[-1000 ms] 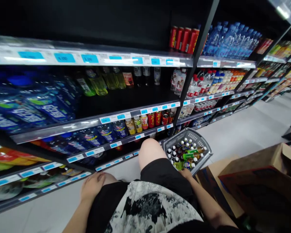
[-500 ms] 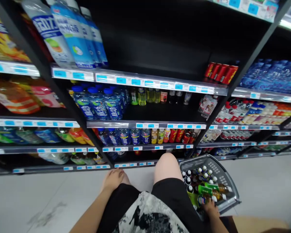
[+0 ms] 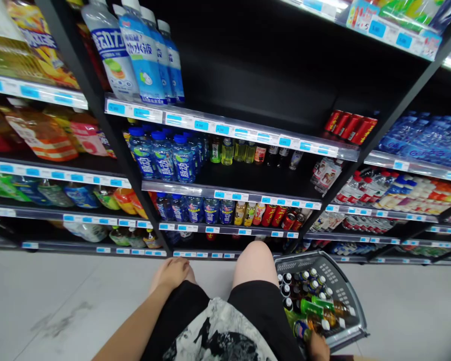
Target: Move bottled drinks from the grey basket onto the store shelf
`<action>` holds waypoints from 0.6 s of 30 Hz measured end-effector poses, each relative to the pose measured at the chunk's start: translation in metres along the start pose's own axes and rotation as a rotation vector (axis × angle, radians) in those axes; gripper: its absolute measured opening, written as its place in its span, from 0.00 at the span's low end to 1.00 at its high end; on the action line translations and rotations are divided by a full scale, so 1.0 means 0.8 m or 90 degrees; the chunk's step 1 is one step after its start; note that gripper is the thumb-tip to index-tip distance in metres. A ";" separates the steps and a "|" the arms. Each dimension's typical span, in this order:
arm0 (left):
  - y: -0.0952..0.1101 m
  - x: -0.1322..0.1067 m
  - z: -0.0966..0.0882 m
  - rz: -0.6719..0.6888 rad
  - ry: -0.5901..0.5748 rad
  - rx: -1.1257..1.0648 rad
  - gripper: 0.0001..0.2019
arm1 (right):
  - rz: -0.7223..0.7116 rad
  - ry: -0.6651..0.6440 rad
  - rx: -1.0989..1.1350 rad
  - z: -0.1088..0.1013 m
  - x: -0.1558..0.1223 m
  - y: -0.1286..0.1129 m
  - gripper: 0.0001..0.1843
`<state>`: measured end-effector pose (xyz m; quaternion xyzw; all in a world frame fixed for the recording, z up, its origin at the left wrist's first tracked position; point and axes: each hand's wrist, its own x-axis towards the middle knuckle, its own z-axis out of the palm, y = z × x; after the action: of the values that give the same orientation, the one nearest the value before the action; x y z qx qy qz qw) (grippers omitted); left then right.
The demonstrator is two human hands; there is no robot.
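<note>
Rested left hand point(image 3: 175, 272), loosely spread, gripping nothing, on knee point(image 3: 158, 277), seven o'clock | Had right hand point(image 3: 319, 346) at blue-labelled bottle point(image 3: 300, 329) in basket point(image 3: 340, 285), five o'clock; couldn't tell grip | Risked, seemingly, toppling crowded bottles point(image 3: 312, 308) through any hasty tug!

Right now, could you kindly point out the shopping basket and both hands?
Grey shopping basket point(image 3: 338, 282): head view, perforated inner wall.
Left hand point(image 3: 174, 273): head view, back of the hand.
Right hand point(image 3: 318, 346): head view, back of the hand.
</note>
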<state>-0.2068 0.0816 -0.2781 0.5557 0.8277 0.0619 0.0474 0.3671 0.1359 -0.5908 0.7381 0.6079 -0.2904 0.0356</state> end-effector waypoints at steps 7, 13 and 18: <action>0.011 -0.003 -0.002 -0.066 0.027 -0.248 0.25 | -0.046 -0.068 0.079 -0.016 -0.017 -0.020 0.39; 0.073 -0.074 0.000 -0.207 -0.110 -1.113 0.34 | -0.053 0.088 0.175 -0.178 -0.093 -0.073 0.40; 0.112 -0.107 0.005 -0.327 -0.226 -1.316 0.32 | -0.288 0.402 0.464 -0.322 -0.208 -0.156 0.35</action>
<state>-0.0919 0.0361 -0.2674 0.0573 0.4477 0.6374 0.6245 0.3366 0.1267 -0.2614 0.6043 0.5929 -0.2471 -0.4714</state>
